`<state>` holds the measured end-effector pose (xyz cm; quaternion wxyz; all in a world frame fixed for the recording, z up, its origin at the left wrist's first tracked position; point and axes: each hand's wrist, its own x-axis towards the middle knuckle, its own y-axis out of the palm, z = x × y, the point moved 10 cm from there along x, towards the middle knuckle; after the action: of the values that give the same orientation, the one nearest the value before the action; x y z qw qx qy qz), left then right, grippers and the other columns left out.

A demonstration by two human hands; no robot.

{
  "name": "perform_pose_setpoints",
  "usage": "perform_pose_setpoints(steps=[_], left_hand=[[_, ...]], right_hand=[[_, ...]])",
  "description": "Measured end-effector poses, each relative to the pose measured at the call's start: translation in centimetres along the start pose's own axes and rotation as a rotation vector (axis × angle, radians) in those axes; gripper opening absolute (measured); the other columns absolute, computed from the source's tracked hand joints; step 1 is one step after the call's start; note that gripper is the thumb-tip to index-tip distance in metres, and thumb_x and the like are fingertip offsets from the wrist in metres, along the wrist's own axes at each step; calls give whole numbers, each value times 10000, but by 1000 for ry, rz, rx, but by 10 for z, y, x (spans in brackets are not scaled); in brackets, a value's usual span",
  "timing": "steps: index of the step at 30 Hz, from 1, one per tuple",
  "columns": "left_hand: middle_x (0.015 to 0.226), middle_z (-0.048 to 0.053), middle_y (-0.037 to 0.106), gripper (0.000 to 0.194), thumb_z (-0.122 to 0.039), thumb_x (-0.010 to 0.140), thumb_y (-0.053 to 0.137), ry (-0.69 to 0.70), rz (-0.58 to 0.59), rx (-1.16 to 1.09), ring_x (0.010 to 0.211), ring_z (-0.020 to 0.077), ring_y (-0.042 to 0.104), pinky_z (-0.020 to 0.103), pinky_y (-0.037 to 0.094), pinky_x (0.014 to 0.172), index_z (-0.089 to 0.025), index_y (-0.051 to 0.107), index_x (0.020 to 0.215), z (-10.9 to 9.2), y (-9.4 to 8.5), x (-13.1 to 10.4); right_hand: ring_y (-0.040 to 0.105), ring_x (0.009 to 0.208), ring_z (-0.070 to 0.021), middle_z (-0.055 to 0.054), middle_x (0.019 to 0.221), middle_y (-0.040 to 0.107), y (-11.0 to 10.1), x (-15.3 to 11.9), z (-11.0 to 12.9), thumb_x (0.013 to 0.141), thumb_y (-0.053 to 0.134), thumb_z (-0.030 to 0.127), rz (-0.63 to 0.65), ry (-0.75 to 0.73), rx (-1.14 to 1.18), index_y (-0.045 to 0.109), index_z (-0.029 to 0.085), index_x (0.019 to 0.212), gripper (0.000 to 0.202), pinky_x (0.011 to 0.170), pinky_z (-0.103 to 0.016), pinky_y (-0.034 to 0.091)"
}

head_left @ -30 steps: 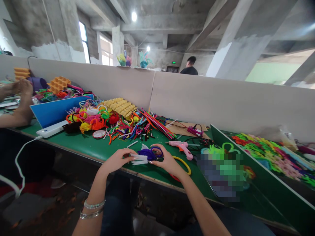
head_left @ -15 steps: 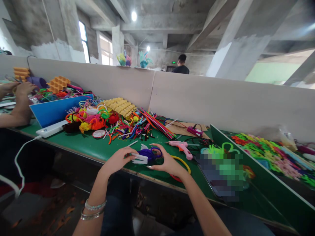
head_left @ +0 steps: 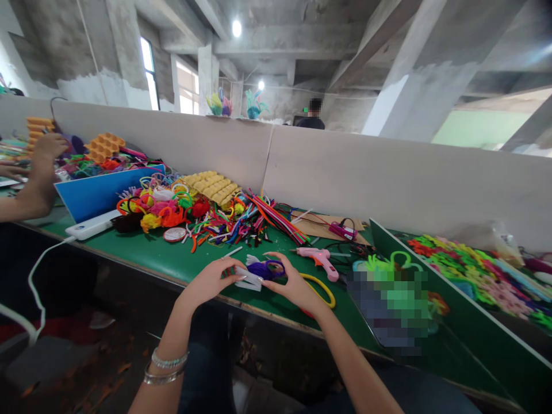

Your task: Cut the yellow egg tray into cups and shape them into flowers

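The left forearm (head_left: 181,322) is wearing two bracelets: a band of pale beads (head_left: 169,362) on the far side, and a silvery bangle (head_left: 164,378) on the near side. A thin ring (head_left: 223,259) is circling a finger of the left hand (head_left: 213,280). Long, glossy nails (head_left: 261,280) are tipping the left hand and the right hand (head_left: 293,282). Dark cloth (head_left: 207,362) is covering the legs.

Right hand (head_left: 297,287) has closed back in — thumb at white strips (head_left: 250,282).
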<state>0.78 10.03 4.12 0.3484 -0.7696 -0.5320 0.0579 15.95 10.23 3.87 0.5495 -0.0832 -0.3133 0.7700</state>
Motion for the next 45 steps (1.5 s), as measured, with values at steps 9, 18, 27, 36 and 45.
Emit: perform_pose_setpoints(steps=[9,18,27,36,45], left_hand=[[940,19,557,413,-448,645,641,-8,-27,36,840,170,526,293,424,763,-222,565,982,-5,-2,-5],[886,7,568,291,-411,690,611,-5,-116,25,823,160,512,275,399,726,-201,541,880,2,11,9],[866,5,555,285,-394,700,608,18,-121,-16,807,154,505,281,395,730,-197,536,892,2,13,9],[881,9,560,296,-405,698,610,51,-136,8,826,157,510,278,397,740,-197,537,895,0,12,9],[870,9,558,288,-379,689,626,59,-106,-78,803,143,530,273,428,738,-188,532,883,-6,13,9]], right_hand=[[449,1143,-196,-36,1271,426,0,0,1,701,630,411,-3,-6,23,344,285,1246,628,966,-364,366],[442,1149,-200,-57,1288,421,-15,-2,11,736,590,407,-79,-83,-72,303,287,1281,627,951,-382,374],[435,1135,-231,-68,1154,545,10,-33,67,763,560,335,-92,-575,-774,513,251,1135,384,963,-425,336],[493,1069,-199,-70,1115,578,14,-32,55,827,501,262,-167,-602,-841,522,210,1093,273,886,-363,410],[542,1016,-192,-65,1067,617,17,-36,51,846,478,233,-199,-632,-845,530,226,1120,279,855,-361,440]])
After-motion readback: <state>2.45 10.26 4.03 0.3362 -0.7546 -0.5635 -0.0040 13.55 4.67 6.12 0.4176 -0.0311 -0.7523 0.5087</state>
